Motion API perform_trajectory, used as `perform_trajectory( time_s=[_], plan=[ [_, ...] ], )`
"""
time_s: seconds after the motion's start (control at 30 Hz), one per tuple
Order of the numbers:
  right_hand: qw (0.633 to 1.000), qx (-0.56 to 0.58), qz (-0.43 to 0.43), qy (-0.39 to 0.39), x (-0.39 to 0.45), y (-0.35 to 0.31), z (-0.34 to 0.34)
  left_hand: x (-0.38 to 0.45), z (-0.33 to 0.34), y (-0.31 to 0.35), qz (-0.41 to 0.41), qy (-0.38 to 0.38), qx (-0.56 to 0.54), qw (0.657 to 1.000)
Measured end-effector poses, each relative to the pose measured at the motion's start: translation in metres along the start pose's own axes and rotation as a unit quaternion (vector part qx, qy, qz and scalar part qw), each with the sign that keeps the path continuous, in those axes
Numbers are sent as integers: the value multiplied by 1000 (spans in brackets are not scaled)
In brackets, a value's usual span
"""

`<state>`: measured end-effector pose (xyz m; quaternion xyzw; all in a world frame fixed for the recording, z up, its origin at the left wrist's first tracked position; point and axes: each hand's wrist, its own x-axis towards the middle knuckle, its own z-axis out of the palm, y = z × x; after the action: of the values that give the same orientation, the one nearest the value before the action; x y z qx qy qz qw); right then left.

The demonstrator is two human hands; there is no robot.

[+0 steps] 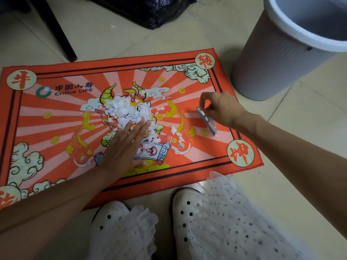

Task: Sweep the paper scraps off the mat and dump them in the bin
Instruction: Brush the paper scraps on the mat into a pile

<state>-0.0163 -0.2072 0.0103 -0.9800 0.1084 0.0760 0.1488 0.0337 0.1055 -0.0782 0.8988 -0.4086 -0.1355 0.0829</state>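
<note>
Tiled floor, pale beige; orange printed mat laid flat on it, grey bin standing upright just off the mat's far right corner, empty as far as I can see in.

Paper scraps heaped mid-mat over the dragon print; a few strays lie to the right on the fish. One scrap sits off the mat on the floor, near a black bag.

Left hand: flat, palm down, fingers together and extended, tips touching the near edge of the heap. Holding nothing.

Right hand: fingers pinched on the top end of a small teal dustpan, which stands tilted on edge near the mat's right border, well apart from the heap.

Step, as I judge it: gathering, nothing collected yet. Next move needs the dustpan laid low beside the heap, lip to the mat, then the left palm pushing scraps rightward into it. Risk: light scraps scattering.
</note>
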Motion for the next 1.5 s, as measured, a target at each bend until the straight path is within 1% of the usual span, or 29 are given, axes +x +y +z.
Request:
perform_trajectory(
  time_s=[0.1,0.33,0.43,0.57,0.67,0.73,0.93,1.07,1.27,1.5],
  plan=[
    [998,64,-9,-10,5,-13,-5,2,1,1,-5,-1,-13,1000],
    [988,143,-33,-40,23,-64,-2,1,1,1,-3,-3,-22,1000],
    [992,120,-32,-11,29,-73,-6,1,0,3,0,-2,-19,1000],
    [999,24,-10,20,26,-63,-14,-2,-2,2,2,3,-16,1000],
    [1000,-15,13,7,15,-56,-3,-8,-3,-2,-1,7,-19,1000],
    [1000,-6,24,-6,8,-62,10,-12,-5,-9,-16,3,-23,1000],
    [999,37,21,8,15,-94,40,-20,-5,-23,-37,12,-23,999],
    [999,49,4,21,36,-114,42,-21,-2,-24,-49,26,-41,998],
    [999,42,-21,15,59,-146,46,-21,0,-28,-50,23,-39,998],
    [1000,31,1,-4,67,-139,31,-22,1,-28,-54,26,-50,997]
  ],
)
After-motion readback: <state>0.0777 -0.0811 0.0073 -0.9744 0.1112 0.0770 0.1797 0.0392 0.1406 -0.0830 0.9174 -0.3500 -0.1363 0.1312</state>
